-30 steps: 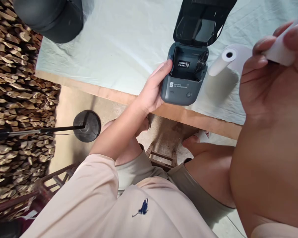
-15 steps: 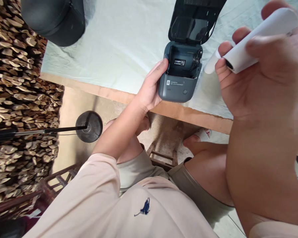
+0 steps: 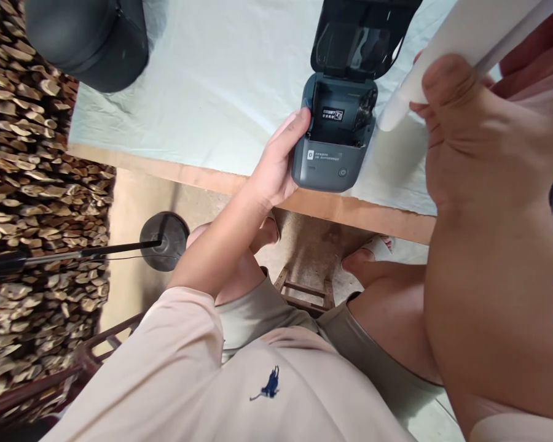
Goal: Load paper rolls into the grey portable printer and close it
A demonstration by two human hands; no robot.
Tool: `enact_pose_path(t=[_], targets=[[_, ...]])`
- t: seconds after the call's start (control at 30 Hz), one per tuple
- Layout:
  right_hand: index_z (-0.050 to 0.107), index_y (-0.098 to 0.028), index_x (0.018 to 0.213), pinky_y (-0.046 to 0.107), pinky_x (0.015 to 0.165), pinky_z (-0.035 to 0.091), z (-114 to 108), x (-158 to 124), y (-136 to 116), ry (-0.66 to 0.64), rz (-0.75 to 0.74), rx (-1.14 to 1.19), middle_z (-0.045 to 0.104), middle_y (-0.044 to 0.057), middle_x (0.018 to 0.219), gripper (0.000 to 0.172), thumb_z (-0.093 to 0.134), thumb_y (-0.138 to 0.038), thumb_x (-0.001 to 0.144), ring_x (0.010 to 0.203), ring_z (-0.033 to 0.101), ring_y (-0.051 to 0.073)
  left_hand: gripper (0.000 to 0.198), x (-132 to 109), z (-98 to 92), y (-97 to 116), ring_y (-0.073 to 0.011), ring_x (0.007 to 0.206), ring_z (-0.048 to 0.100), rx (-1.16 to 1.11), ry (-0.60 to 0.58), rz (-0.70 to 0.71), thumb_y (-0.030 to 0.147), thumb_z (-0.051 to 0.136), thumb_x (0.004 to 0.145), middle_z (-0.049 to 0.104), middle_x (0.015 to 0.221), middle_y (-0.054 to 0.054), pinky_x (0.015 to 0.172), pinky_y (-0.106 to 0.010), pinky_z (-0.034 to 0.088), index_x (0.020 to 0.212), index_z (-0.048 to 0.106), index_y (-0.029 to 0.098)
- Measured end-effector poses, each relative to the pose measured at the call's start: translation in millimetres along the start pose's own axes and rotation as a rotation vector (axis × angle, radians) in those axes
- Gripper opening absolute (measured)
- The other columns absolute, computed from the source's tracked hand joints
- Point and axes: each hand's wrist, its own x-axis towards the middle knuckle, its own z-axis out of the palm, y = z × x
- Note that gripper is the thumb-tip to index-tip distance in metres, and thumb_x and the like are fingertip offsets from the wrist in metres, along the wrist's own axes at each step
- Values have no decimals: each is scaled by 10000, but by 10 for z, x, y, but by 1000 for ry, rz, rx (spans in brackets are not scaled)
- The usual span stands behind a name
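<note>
A dark teal label printer stands near the table's front edge, its black lid raised and its paper bay bare inside. My left hand grips the printer's left side, thumb over the rim. At the upper right, my right hand is closed around a white paper roll, thumb pressed along it; the frame cuts off the roll's far end. Below that roll, a second white roll shows partly on the table, just right of the printer.
A pale cloth covers the table, with a brown front edge. A black rounded container sits at the back left. Stacked firewood lines the left side. A round black stand base rests on the floor. A wooden stool shows below.
My right hand has turned the paper roll, so the end near the printer has left view and the roll looks larger. My left hand keeps its grip on the printer.
</note>
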Motion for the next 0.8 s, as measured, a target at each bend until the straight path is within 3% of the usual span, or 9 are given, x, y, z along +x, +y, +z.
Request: enact_pose_path(t=[0.07,0.13,0.27,0.33,0.5,0.63,0.8], targets=[[646,-266,980,236,674,487,24,14,-116,37,-61,103,552,4,879,357,812,-433,712,1023,627,148,338,0,-1,2,-249,1184,664,21,-4,4,380,468,969,699,870,-62,968,-318,570,1054,674,126],[632,-241,927,211,683,467,67,9,-271,29,-13,105,543,2,898,307,813,-372,717,1067,602,135,322,4,1,7,-244,1219,647,29,-1,0,374,471,970,703,881,-57,997,-323,559,1056,668,134],[547,-226,821,225,639,424,176,-25,-508,24,145,-1,528,-12,910,209,740,-210,742,848,550,77,324,0,17,18,-227,1294,602,36,3,-11,375,460,979,712,923,-37,1050,-357,537,1105,646,142],[505,-230,794,245,654,451,222,-33,-542,18,140,-87,544,-11,889,177,657,-148,753,860,579,97,295,-11,27,21,-213,1295,600,30,-3,-3,370,478,973,728,956,-30,1055,-354,536,1120,652,182],[496,-233,817,314,713,488,278,-3,-493,-139,76,-440,620,-25,874,169,638,-182,743,878,632,152,228,-44,37,29,-212,1226,648,-30,-31,15,326,532,952,745,948,-23,1002,-333,562,1099,670,218],[516,-236,822,384,798,485,321,35,-471,-277,150,-654,675,-25,910,198,667,-188,705,904,652,208,207,-59,35,48,-212,1118,695,-5,-25,12,334,520,953,737,957,-35,805,-254,583,1033,657,201],[556,-229,822,370,788,477,349,48,-417,-239,144,-622,658,-20,844,188,689,-189,696,845,642,186,123,-67,33,60,-198,996,710,-19,-33,14,315,546,935,732,983,-43,729,-239,548,957,625,223]])
